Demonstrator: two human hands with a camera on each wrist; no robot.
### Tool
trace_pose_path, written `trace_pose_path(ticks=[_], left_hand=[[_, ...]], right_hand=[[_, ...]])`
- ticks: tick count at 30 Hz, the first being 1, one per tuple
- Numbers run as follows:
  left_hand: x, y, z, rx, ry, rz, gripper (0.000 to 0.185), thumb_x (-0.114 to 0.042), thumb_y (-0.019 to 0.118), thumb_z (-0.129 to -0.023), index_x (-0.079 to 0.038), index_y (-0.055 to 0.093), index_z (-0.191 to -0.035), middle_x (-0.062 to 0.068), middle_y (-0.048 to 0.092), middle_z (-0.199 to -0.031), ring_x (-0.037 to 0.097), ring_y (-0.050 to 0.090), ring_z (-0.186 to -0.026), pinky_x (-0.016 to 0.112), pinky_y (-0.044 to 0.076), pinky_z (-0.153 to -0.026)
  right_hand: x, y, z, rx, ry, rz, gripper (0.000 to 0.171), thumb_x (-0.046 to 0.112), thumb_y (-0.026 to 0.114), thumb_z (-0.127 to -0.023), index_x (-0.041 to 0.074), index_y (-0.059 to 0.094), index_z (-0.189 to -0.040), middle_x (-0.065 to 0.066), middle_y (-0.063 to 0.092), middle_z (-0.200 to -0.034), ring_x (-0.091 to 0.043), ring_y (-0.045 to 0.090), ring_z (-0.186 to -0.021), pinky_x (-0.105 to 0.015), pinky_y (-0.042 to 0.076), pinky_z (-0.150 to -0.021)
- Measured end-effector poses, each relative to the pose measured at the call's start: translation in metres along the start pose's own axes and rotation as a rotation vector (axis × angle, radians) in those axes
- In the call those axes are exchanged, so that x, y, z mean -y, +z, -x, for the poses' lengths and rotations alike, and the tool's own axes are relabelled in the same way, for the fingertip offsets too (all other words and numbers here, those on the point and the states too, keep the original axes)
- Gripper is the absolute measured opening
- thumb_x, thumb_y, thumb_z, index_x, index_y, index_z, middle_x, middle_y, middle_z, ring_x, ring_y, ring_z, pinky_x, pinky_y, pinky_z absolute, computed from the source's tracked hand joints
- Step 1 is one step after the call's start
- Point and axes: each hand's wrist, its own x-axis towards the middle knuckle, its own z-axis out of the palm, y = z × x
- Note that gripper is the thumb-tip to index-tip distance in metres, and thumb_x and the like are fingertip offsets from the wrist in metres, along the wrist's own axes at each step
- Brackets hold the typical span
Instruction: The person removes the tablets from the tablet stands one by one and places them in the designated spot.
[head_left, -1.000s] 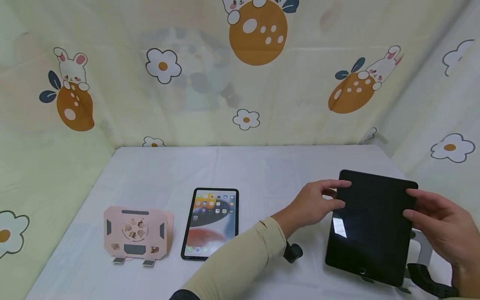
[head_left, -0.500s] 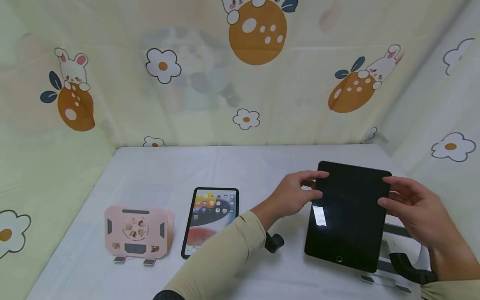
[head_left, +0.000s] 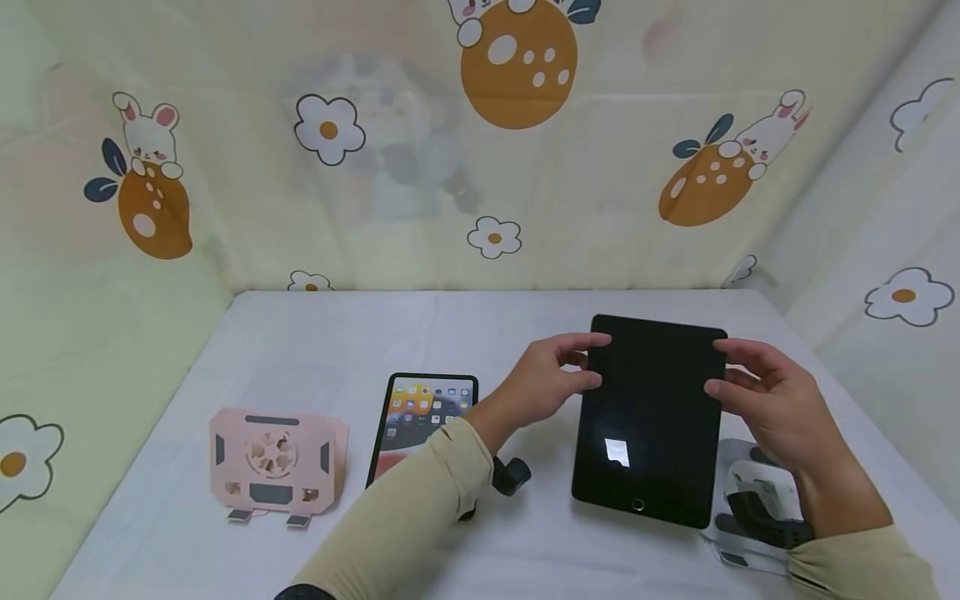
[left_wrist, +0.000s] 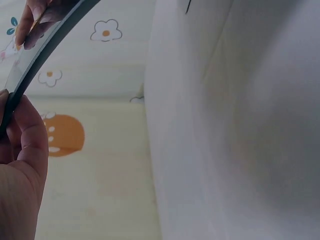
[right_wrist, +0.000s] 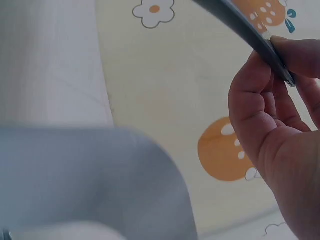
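Observation:
A large black tablet (head_left: 652, 417) with a dark screen and a round home button is held up, tilted, at the right of the table. My left hand (head_left: 542, 379) pinches its left edge near the top, thumb and forefinger on the front. On the opposite edge, my right hand (head_left: 772, 408) grips it the same way. In the left wrist view, the left hand (left_wrist: 25, 145) holds the tablet's thin edge (left_wrist: 42, 55). The right wrist view shows the right hand (right_wrist: 280, 110) pinching the tablet's corner (right_wrist: 260, 42).
A white and grey stand (head_left: 738, 475) sits behind the right wrist, partly hidden. A smaller tablet (head_left: 431, 408) with a lit home screen lies mid-table, partly covered by the left sleeve. At the left stands a pink tablet stand (head_left: 272, 458). Patterned curtains (head_left: 405, 192) enclose the table (head_left: 337, 333).
Both hands have carried the black tablet leftward and slightly away, off from in front of the white and grey stand. The left sleeve now covers more of the smaller tablet.

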Motion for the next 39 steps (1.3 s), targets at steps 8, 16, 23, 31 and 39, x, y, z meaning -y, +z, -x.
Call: trace_pose_path(ticks=[8,16,23,31,39], left_hand=[[0.009,-0.021,0.009,-0.04,-0.023,0.005,0.045,-0.011,0.071,-0.094,-0.03,0.065,-0.134,-0.013,0.059,-0.123,0.01,0.054,-0.109,0.029,0.052,-0.086],[0.024,-0.04,0.019,-0.075,-0.054,0.022,0.045,-0.009,0.071,-0.094,-0.026,0.064,-0.135,-0.009,0.058,-0.127,0.015,0.054,-0.11,0.032,0.053,-0.088],[0.032,-0.051,0.029,-0.09,-0.083,0.04,0.045,-0.011,0.071,-0.094,-0.026,0.063,-0.136,-0.008,0.056,-0.132,0.018,0.054,-0.112,0.033,0.054,-0.087],[0.039,-0.065,0.039,-0.091,-0.138,0.008,0.047,-0.013,0.072,-0.093,-0.029,0.062,-0.136,-0.004,0.058,-0.123,0.019,0.054,-0.109,0.035,0.053,-0.086],[0.047,-0.074,0.046,-0.114,-0.168,0.014,0.046,-0.011,0.074,-0.091,-0.026,0.065,-0.133,-0.001,0.059,-0.121,0.021,0.057,-0.101,0.032,0.053,-0.081]], right_hand=[[0.002,0.025,-0.014,0.043,0.017,-0.147,0.048,-0.012,0.06,-0.093,0.02,0.062,-0.128,0.006,0.052,-0.122,-0.009,0.052,-0.095,-0.014,0.052,-0.073],[-0.002,0.052,-0.019,0.085,0.021,-0.202,0.042,-0.011,0.061,-0.094,0.018,0.062,-0.125,0.002,0.05,-0.122,-0.009,0.056,-0.092,-0.017,0.054,-0.074],[-0.002,0.068,-0.024,0.096,0.067,-0.142,0.038,-0.004,0.063,-0.095,0.017,0.06,-0.126,0.002,0.049,-0.123,-0.009,0.056,-0.091,-0.018,0.054,-0.075],[-0.009,0.085,-0.025,0.123,0.117,-0.146,0.039,-0.002,0.065,-0.095,0.01,0.056,-0.13,0.0,0.05,-0.123,-0.01,0.06,-0.091,-0.022,0.055,-0.076],[-0.015,0.099,-0.028,0.142,0.156,-0.12,0.045,0.001,0.065,-0.095,0.001,0.051,-0.138,-0.004,0.049,-0.128,-0.011,0.061,-0.092,-0.024,0.056,-0.076]])
